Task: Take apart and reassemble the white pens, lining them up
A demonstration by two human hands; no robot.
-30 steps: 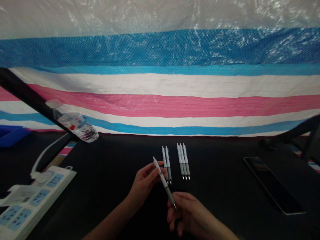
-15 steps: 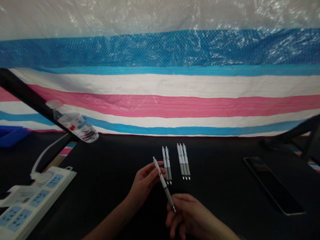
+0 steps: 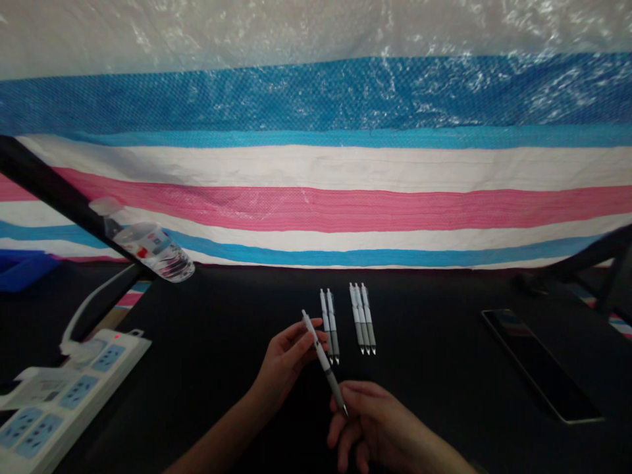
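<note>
A white and grey pen (image 3: 323,359) slants between my hands, its tip pointing down to the right. My left hand (image 3: 289,359) pinches its white upper part between thumb and fingers. At the grey lower end, the thumb and index finger of my right hand (image 3: 365,418) close on the pen near its tip, the other fingers curled loosely. Just beyond my left fingertips lie two similar pens (image 3: 329,322) side by side, partly hidden by the fingers. To their right, three more pens (image 3: 363,319) form a neat row, tips toward me.
On the black table (image 3: 429,355), a phone (image 3: 540,365) lies at the right. A white power strip (image 3: 74,395) with a cable is at the left, a clear bottle (image 3: 153,249) behind it. A blue tray (image 3: 24,268) stands far left. Striped sheeting (image 3: 316,207) hangs behind.
</note>
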